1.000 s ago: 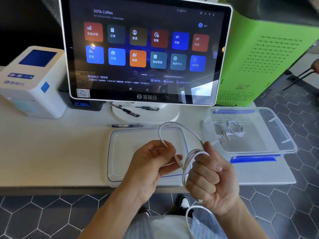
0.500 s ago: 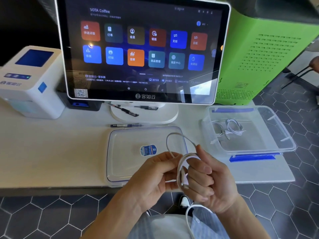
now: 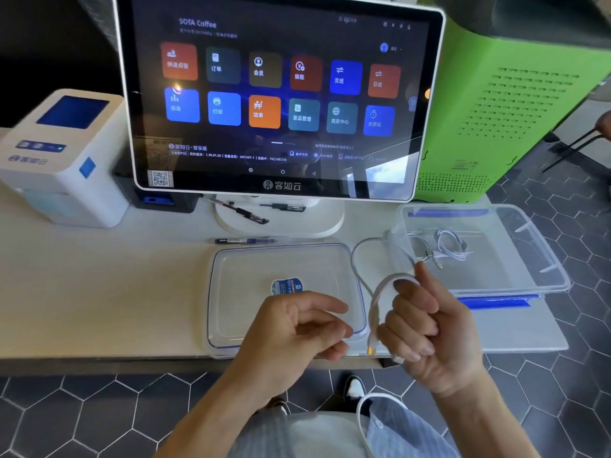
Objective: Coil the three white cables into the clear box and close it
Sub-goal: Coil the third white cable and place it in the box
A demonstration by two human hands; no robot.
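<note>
My right hand (image 3: 426, 328) holds a white cable (image 3: 375, 302), coiled in loops around its curled fingers, above the table's front edge. A loose loop of that cable arcs up toward the clear box (image 3: 542, 256). My left hand (image 3: 297, 332) hovers just left of the coil with fingers loosely curled; I cannot make out the cable in it. The open clear box sits at the right with blue clips, and a coiled white cable (image 3: 449, 247) lies inside it. The clear lid (image 3: 251, 269) lies flat on the table beside the box, with a blue sticker on it.
A large touchscreen terminal (image 3: 281, 97) stands behind the lid, with pens (image 3: 244, 241) at its base. A white printer (image 3: 62, 157) sits at the left and a green machine (image 3: 515, 104) at the back right. Hexagon floor tiles lie below the table edge.
My left hand has let go of the coil and drawn left. The right hand has moved right and up with the coil, and the free loop now reaches toward the box.
</note>
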